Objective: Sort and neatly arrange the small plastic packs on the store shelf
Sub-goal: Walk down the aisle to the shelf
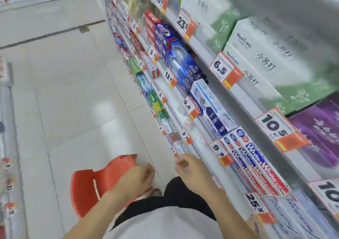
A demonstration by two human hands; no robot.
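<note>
My right hand (191,170) is low beside the shelf edge (200,158), and its thumb and fingers pinch a small pale plastic pack (184,163), which is blurred. My left hand (136,179) hovers over an orange plastic stool (86,189) with its back to the camera. Its fingers are curled, and what they hold, if anything, is hidden. Further along the same shelf lie faint clear packs (188,123), too blurred to make out.
Shelves on the right carry toothpaste boxes: red and blue "White" boxes (256,161), blue boxes (185,68), green ones (145,84) lower down. Orange price tags (224,73) line the rails. The pale tiled aisle floor (73,91) stretches left, with another shelf unit at the left edge.
</note>
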